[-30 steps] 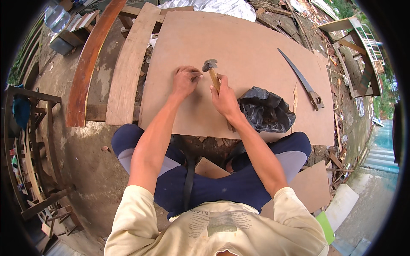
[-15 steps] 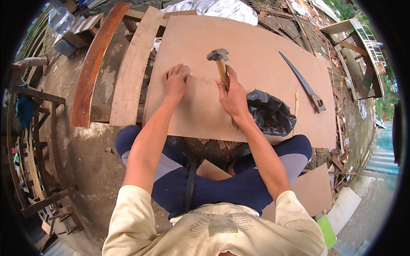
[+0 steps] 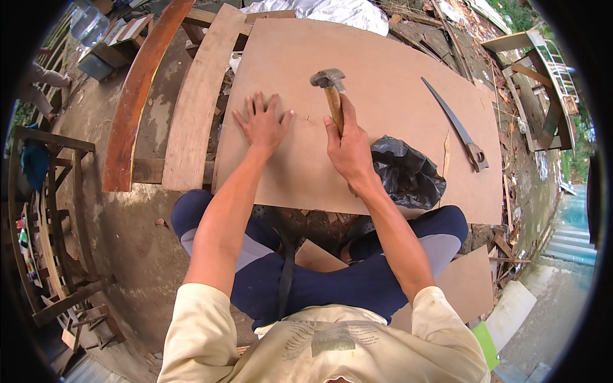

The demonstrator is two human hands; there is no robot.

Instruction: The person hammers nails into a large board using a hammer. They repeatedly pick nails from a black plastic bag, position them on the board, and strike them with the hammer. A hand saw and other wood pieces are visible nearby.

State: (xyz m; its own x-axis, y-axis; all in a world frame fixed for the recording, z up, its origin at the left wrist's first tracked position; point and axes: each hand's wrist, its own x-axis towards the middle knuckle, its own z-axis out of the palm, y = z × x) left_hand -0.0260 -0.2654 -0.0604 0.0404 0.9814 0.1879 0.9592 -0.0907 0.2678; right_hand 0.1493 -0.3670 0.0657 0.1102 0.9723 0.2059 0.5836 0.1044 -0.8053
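Hammer is up off the brown board now, cocked in the closed right hand. Left hand has let go and lies flat, fingers spread, so the nail looks to stand alone.

An outdoor work yard is seen under soft daylight. The ground is made of grey, stained concrete. Two long curved wooden planks are laid at the left, one reddish and one pale. A dark wooden frame of thin bars is placed at the far left. Scrap wood pieces are piled at the top right, and a crumpled silver sheet is seen at the top.
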